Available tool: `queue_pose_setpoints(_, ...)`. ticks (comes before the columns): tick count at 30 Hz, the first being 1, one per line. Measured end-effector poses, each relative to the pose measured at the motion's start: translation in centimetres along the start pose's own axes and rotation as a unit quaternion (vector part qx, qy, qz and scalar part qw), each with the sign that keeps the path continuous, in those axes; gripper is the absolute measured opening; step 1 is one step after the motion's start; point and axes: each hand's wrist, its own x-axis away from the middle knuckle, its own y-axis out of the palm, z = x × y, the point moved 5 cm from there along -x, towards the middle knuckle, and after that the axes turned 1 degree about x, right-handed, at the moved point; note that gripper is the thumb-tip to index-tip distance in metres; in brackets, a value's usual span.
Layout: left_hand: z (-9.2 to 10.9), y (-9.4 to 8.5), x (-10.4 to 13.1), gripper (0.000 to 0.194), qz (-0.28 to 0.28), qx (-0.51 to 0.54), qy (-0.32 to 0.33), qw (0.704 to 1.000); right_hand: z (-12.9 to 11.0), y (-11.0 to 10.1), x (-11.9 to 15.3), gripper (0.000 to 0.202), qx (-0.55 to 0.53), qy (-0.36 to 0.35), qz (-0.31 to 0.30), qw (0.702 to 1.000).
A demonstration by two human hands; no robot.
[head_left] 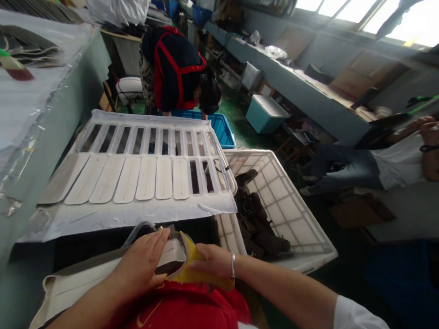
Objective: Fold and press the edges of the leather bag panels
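Close to my body, my left hand [145,259] lies over the end of a long off-white piece with a dark grey edge [80,284], its fingers together around it. My right hand [214,262], with a silver bracelet at the wrist, grips a yellow sheet-like piece [191,268]. The yellow piece meets the rounded end of the off-white piece between my hands. Just beyond them stands a white slotted rack [170,209], where several off-white flat pieces [120,178] lie side by side over the slots.
Right of the rack is a white crate [296,204] holding dark pieces [260,222]. A person in a red-strapped apron [177,66] bends over a blue bin [220,130]. Another person [397,155] is at the right. A covered table [47,97] runs along the left.
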Motion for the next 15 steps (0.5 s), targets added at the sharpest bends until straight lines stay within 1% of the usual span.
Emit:
queue_pose_setpoints(2,0.0,0.1,0.1,0.075,0.007,-0.002,0.004,1.0,0.2,0.7,-0.1,0.022,-0.07,0.016,-0.031,0.997)
queue_pose_setpoints(4,0.0,0.1,0.1,0.077,0.01,-0.007,0.006,1.0,0.1,0.9,-0.1,0.022,-0.098,0.023,-0.028,0.995)
queue_pose_setpoints(8,0.1,0.0,0.3,0.077,0.016,-0.01,0.006,1.0,-0.5,0.9,-0.1,0.022,-0.073,0.014,-0.006,0.997)
queue_pose_setpoints(15,0.2,-0.2,0.3,0.078,0.016,-0.015,-0.006,1.0,-1.1,0.4,-0.2,0.024,-0.003,0.035,0.017,0.999)
